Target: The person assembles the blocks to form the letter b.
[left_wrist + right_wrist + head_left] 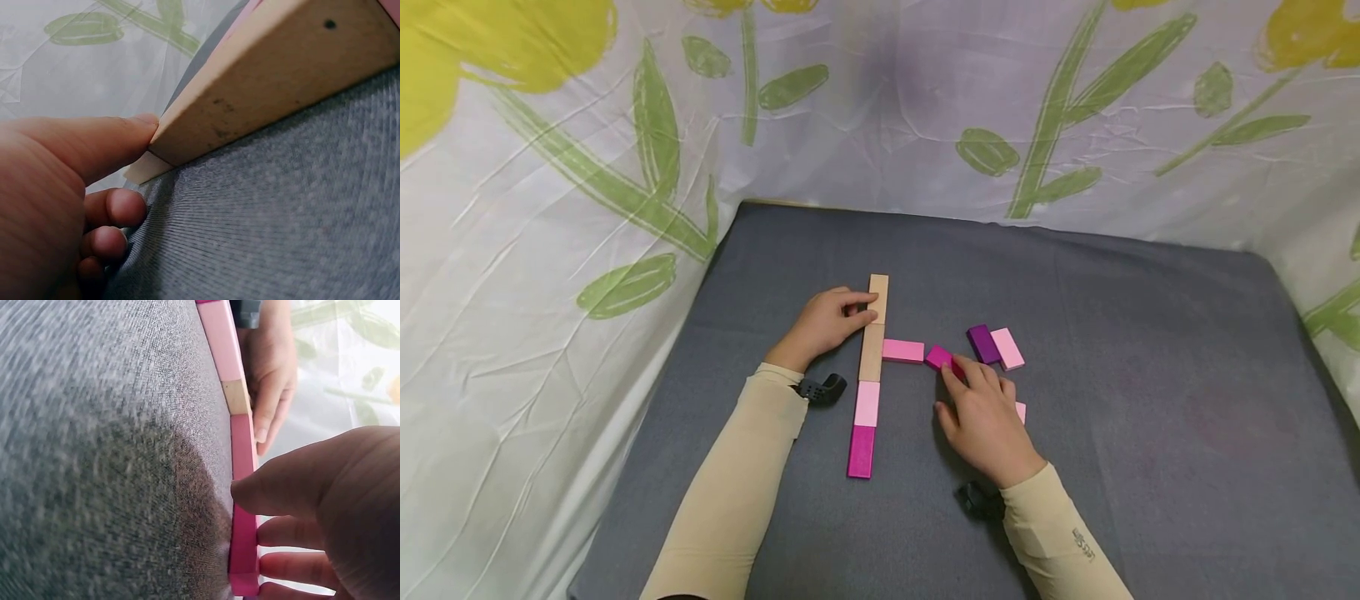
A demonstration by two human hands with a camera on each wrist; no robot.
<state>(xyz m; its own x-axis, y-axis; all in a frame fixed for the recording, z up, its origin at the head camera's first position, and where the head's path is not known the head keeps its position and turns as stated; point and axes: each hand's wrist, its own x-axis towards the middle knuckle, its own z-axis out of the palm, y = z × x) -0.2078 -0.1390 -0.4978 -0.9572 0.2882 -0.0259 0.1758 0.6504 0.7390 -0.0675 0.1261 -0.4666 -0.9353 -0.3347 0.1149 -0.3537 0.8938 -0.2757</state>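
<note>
A straight line of blocks lies on the grey cloth: two plain wooden blocks (871,353), then a light pink block (867,403) and a magenta block (861,452) nearest me. My left hand (826,327) rests its thumb and index finger on the far wooden block; its other fingers curl beneath the palm. A pink block (903,351) juts out rightward from the line. Just beyond its right end, my right hand (988,421) pinches another magenta block (244,550) between thumb and fingers. That block lies slightly angled on the cloth, partly covered by the fingers.
Right of the line, a dark purple block (982,344) and a pale pink block (1007,348) lie side by side. Another pale pink block (1021,412) is mostly hidden behind my right hand. A flower-printed curtain (895,167) surrounds the grey cloth-covered table (1150,400).
</note>
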